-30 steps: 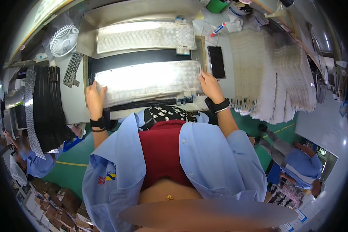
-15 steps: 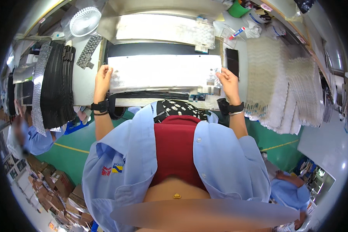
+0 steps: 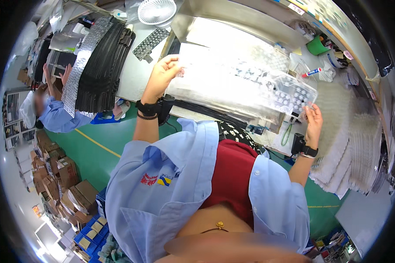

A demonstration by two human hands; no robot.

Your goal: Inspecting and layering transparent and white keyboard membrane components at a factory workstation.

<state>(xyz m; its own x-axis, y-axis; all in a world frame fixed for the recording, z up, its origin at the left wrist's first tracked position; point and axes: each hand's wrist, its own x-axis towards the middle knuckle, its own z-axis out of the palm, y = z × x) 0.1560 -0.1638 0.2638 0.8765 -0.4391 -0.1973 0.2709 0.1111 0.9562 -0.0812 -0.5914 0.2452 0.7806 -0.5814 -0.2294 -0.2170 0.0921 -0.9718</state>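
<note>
A clear plastic sheet (image 3: 289,93) with rows of round marks stretches between my hands over a brightly lit work surface. Glare washes out most of its left part. My left hand (image 3: 161,76) pinches the sheet's left end between thumb and fingers. At the opposite end, my right hand (image 3: 312,122) grips the lower right corner with its fingertips. The sheet slants, its right end nearer to me than its left. Beneath it, a white glowing panel (image 3: 210,31) shows along the far side.
Left of the work surface lie a grey perforated strip (image 3: 149,45) and a stack of black strips (image 3: 102,65). A white fan (image 3: 157,12) stands behind. Right are a marker (image 3: 311,72), a green bucket (image 3: 317,45) and stacked pale sheets (image 3: 338,127). Another person (image 3: 59,111) works far left.
My view has turned, so the bench now slants down to the right. The sheet has tilted against the lit panel, and its round marks now show. Both hands keep hold of its ends.
</note>
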